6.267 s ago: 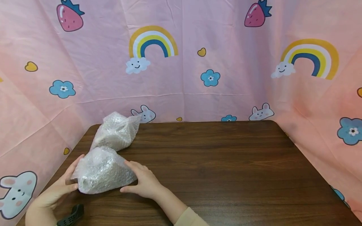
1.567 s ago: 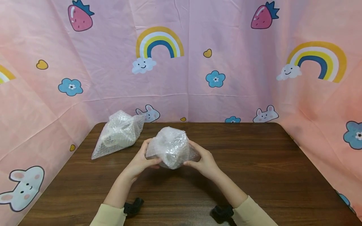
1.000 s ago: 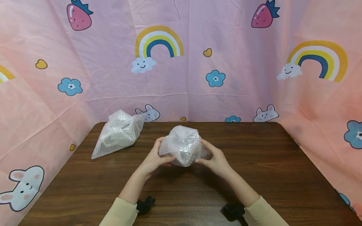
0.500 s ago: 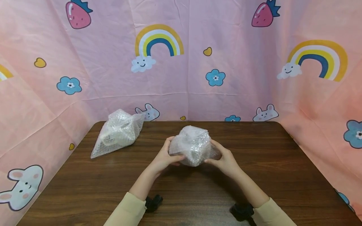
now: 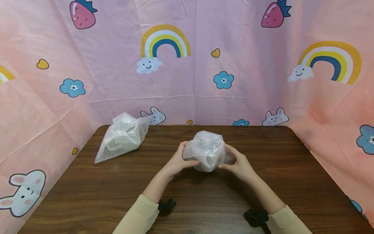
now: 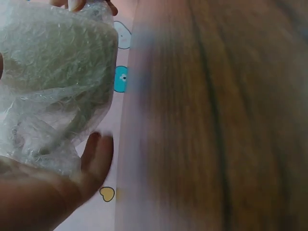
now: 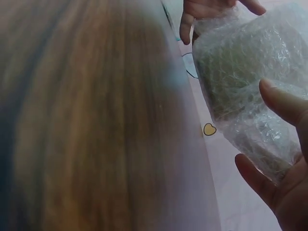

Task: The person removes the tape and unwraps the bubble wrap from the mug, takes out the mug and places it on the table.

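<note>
A bubble-wrapped bundle is between my two hands, a little above the middle of the table. From its left side my left hand grips it, thumb in front and fingers behind. My right hand holds the opposite side in much the same way. Seen from the left wrist, something pale greenish shows through the clear wrap, but its kind cannot be made out. The right wrist view shows my right thumb and fingers against the loose plastic.
A second bubble-wrapped bundle lies at the back left of the dark wooden table. Behind the table's far edge hangs a pink patterned cloth, which also runs along both sides.
Both hands have carried the bundle from the left side, in front of the other bundle, to the middle, and it has kept drifting right. The other bundle stays at the back left.
</note>
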### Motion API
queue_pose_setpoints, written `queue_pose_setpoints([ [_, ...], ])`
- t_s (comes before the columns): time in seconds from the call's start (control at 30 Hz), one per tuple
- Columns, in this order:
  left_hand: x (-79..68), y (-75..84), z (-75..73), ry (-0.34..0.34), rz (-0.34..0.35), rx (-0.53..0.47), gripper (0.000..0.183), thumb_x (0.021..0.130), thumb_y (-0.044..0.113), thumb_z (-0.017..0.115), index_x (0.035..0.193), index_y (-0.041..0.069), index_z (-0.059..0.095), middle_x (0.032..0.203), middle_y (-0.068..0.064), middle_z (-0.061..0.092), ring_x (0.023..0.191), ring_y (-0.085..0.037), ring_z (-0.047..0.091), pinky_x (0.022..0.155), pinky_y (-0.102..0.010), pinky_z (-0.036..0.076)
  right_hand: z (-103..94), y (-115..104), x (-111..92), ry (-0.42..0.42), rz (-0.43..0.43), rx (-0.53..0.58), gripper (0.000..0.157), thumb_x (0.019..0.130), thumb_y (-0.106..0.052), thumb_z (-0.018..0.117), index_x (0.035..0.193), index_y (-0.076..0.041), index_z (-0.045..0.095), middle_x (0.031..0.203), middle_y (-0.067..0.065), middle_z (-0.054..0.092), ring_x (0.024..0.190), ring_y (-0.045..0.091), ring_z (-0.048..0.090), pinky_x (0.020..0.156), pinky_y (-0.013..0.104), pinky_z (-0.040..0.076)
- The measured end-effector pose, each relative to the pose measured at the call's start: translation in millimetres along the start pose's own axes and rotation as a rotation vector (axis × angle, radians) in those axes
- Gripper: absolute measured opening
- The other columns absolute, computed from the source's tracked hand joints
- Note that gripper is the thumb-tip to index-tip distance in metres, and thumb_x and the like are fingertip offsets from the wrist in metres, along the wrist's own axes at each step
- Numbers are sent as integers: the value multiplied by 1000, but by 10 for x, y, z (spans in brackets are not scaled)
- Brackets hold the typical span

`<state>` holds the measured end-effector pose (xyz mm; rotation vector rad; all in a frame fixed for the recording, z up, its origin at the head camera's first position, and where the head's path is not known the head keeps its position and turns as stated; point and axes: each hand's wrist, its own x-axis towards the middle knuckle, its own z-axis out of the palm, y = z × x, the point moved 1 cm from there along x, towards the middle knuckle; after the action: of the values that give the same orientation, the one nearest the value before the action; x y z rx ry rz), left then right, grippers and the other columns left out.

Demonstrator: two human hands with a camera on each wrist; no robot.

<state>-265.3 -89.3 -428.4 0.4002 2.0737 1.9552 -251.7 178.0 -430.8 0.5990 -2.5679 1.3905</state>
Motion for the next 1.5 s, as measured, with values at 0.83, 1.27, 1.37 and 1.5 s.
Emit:
queue_pose_setpoints([
  [0.83, -13, 194, 59, -60, 0, 106, 77, 76, 14, 82, 135, 9, 33, 138, -13, 38, 128, -30, 36, 103, -48, 32, -19, 136, -9, -23, 52, 8, 80, 69, -13, 87, 138, -17, 47, 135, 15, 53, 120, 35, 51, 92, 52, 44],
  [1.27, -41, 264, 46, -69, -2, 181, 78, 77, 16, 82, 136, 8, 32, 137, -14, 38, 128, -31, 37, 103, -48, 32, -21, 166, 7, -34, 24, 16, 81, 69, -13, 87, 139, -17, 45, 136, 15, 51, 120, 35, 50, 93, 54, 43],
  [1.37, 4, 193, 36, -54, 7, 213, 79, 77, 18, 82, 137, 9, 32, 138, -14, 39, 129, -31, 37, 104, -49, 32, -30, 171, 7, -41, 25, 2, 81, 70, -14, 87, 139, -18, 44, 136, 16, 51, 121, 36, 49, 94, 55, 42],
  [1.5, 105, 14, 11, -31, 25, 251, 82, 75, 23, 84, 137, 13, 33, 138, -12, 40, 129, -28, 38, 104, -49, 32, -45, 173, 2, -52, 38, -13, 81, 70, -15, 87, 139, -18, 44, 136, 16, 50, 122, 37, 48, 96, 56, 40],
])
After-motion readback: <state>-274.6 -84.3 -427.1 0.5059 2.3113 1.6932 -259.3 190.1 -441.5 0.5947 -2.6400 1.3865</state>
